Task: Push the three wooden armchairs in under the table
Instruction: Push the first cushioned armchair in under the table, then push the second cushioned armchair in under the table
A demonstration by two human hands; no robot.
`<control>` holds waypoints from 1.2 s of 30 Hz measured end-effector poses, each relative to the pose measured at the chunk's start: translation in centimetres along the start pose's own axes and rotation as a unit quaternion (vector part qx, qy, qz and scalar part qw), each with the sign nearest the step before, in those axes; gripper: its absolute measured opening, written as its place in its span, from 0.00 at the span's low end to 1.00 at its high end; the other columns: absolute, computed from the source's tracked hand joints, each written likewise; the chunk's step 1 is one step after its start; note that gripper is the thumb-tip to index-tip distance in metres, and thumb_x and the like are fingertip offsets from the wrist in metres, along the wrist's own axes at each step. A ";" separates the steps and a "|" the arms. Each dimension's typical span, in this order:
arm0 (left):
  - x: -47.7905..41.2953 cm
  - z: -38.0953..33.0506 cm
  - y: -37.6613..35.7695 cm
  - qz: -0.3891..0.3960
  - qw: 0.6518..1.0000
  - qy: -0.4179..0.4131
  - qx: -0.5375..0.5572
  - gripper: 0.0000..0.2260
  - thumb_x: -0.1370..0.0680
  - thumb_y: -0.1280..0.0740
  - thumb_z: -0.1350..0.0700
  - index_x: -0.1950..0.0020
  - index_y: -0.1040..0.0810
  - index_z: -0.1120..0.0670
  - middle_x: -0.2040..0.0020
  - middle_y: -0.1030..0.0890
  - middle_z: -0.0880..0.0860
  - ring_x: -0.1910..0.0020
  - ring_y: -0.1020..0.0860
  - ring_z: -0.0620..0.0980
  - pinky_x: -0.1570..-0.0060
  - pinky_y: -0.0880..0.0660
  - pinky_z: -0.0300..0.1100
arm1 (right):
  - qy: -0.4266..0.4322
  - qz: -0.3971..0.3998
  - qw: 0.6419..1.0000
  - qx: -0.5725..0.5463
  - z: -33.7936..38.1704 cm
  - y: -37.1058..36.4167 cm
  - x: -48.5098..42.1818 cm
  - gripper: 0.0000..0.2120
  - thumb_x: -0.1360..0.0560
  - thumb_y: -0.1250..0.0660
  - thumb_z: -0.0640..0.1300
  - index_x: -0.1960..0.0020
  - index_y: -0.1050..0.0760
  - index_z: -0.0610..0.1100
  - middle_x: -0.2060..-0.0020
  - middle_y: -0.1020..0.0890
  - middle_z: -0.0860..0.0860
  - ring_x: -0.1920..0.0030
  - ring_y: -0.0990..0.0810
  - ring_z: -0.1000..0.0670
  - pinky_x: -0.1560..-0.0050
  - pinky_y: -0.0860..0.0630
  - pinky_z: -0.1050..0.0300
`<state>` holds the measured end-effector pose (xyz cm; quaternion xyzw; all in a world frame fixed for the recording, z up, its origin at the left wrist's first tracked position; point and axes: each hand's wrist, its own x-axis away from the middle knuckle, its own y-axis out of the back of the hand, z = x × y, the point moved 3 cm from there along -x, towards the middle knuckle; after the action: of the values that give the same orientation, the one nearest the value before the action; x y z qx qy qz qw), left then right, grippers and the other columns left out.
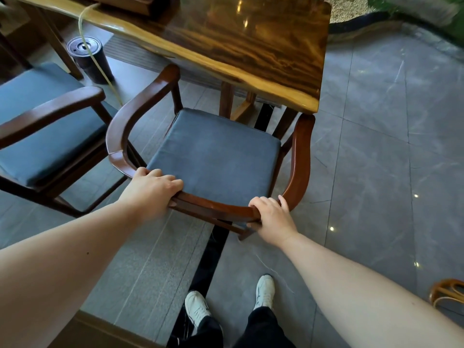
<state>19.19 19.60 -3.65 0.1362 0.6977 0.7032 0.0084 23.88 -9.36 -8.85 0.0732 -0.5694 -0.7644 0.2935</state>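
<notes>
Two wooden armchairs show in the head view, and we stand behind the nearer armchair [213, 156] with both hands on its curved back rail [221, 205]. Our left hand [153, 187] is closed over the rail near its left bend, fingers curled down over the top edge. Our right hand [272, 217] wraps the rail near its right bend, thumb up along the wood. We judge this spread grip is chosen so that a push goes straight and the chair does not swing.

This armchair stands on the tiled floor [376, 172], its grey seat cushion [216, 151] almost wholly clear of the desk [251, 46]. Only the tips of its armrests reach about to the desk's near edge. Its front faces the desk, and its back-to-front axis runs from us up and slightly right, toward the desk's right end.

The second armchair [45, 126] stands just to the left, angled, also not pushed in. We cannot see a third one for certain. A dark cylindrical container [90, 60] sits on the floor under the desk, beyond that left chair.
</notes>
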 end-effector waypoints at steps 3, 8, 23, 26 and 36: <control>-0.2 0.1 0.5 0.053 0.998 0.012 -0.004 0.11 0.27 0.32 0.43 0.50 0.28 0.46 0.52 0.22 0.44 0.47 0.26 0.51 0.49 0.33 0.49 | 0.001 0.038 0.999 0.005 0.1 0.6 -0.1 0.17 0.28 0.27 0.52 0.45 0.30 0.51 0.48 0.22 0.52 0.42 0.25 0.46 0.28 0.46 0.41; 0.7 -0.5 0.8 0.028 0.999 0.009 -0.043 0.16 0.27 0.34 0.42 0.45 0.30 0.49 0.51 0.22 0.48 0.48 0.25 0.54 0.47 0.31 0.51 | 0.044 0.053 0.996 0.063 1.3 2.1 0.2 0.34 0.30 0.29 0.62 0.30 0.35 0.49 0.33 0.25 0.50 0.32 0.30 0.46 0.29 0.39 0.42; 6.7 4.8 7.5 0.005 0.987 0.131 -0.091 0.37 0.34 0.28 0.39 0.29 0.31 0.54 0.33 0.26 0.61 0.34 0.29 0.65 0.36 0.35 0.64 | 0.319 -0.004 0.935 0.154 15.0 10.7 -8.3 0.41 0.28 0.38 0.69 0.23 0.46 0.50 0.24 0.37 0.44 0.26 0.37 0.44 0.25 0.48 0.38; 8.1 7.0 9.2 0.021 0.974 0.200 -0.108 0.36 0.27 0.36 0.38 0.24 0.41 0.52 0.26 0.34 0.58 0.28 0.38 0.63 0.30 0.43 0.61 | 0.359 -0.001 0.922 0.144 17.9 11.4 -11.9 0.41 0.27 0.37 0.68 0.23 0.45 0.50 0.24 0.37 0.44 0.26 0.38 0.44 0.25 0.49 0.38; 15.0 13.9 12.4 0.047 0.917 0.383 -0.101 0.33 0.22 0.45 0.39 0.23 0.53 0.52 0.22 0.46 0.58 0.24 0.50 0.61 0.27 0.52 0.59 | 0.463 0.024 0.877 0.123 28.7 11.5 -20.4 0.40 0.29 0.33 0.65 0.24 0.41 0.50 0.25 0.35 0.44 0.26 0.37 0.43 0.27 0.45 0.38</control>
<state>9.73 35.87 11.13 -0.1125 0.5653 0.7682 -0.2787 31.93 23.18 6.92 0.4410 -0.4589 -0.5600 0.5304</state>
